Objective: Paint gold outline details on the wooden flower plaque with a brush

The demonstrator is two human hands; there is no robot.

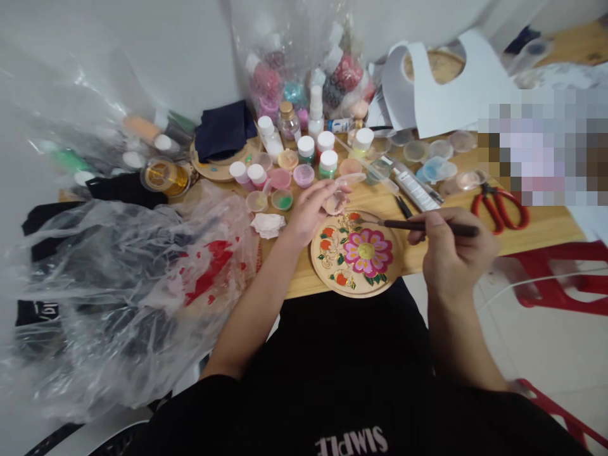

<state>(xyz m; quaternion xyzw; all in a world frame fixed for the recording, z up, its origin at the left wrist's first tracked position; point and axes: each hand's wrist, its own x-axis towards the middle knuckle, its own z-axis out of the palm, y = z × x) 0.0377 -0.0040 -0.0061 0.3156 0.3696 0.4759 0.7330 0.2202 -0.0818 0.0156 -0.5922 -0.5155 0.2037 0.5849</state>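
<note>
My left hand (313, 212) is closed around a small clear plastic cup (335, 204) with a pinkish-beige filling, held low over the far edge of a round wooden plaque (398, 269). On the plaque, gold outlines surround a pink and purple flower (368, 252), orange fruits and green leaves. Between the fingers of my right hand (446, 250) is a slim tool with a dark brown handle (456, 228) and a thin metal end. Its tip points left at the upper part of the design. Whether it is a brush or a palette knife I cannot tell.
Several paint jars (327, 164) and small open cups stand behind the plaque. A crumpled tissue (267, 225) lies left, beside a large plastic bag (142, 285). To the right are a white tube (413, 187) and red-handled pliers (500, 209). Red stools (560, 272) stand beyond the table edge.
</note>
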